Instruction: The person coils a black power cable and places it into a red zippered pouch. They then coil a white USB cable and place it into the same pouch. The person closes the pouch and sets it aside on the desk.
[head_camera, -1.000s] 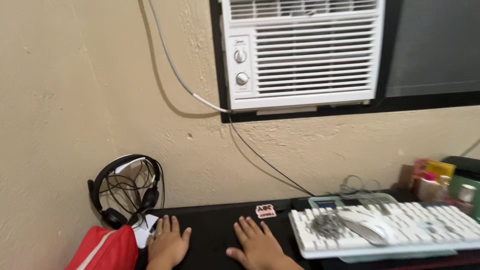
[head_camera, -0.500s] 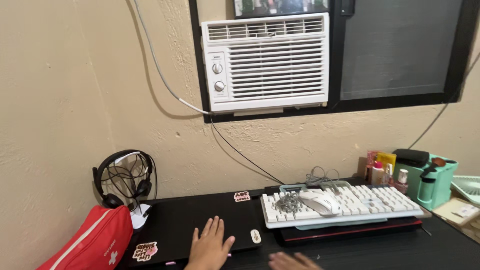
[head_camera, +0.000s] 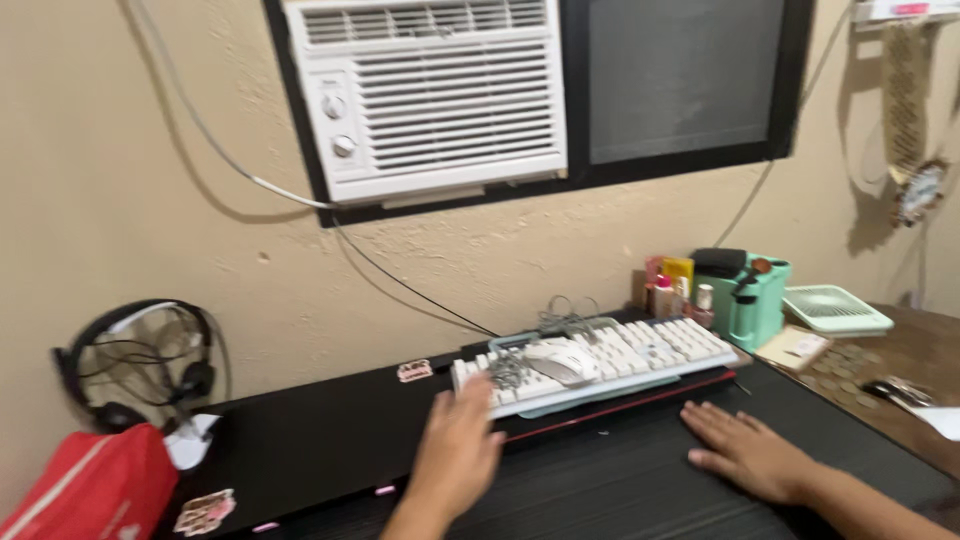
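Observation:
My left hand (head_camera: 457, 452) is raised, blurred by motion, with fingers apart just in front of the left end of a white keyboard (head_camera: 600, 362). It holds nothing. My right hand (head_camera: 748, 450) lies flat and open on the black desk (head_camera: 620, 480), in front of the keyboard's right end. A white mouse (head_camera: 560, 360) with its coiled cable rests on top of the keyboard. The keyboard sits on a dark flat device with a red edge (head_camera: 620, 405). A closed black laptop (head_camera: 310, 440) with stickers lies to the left.
A red pouch (head_camera: 90, 485) and black headphones (head_camera: 135, 365) are at the left by the wall. A mint organizer (head_camera: 755, 300) with small bottles, a mint tray (head_camera: 835, 310) and coins on brown wood stand at the right. A window air conditioner (head_camera: 430, 95) hangs above.
The view has swung right. My left hand has lifted off the laptop and moved toward the keyboard. My right hand has slid right and now rests flat on the desk.

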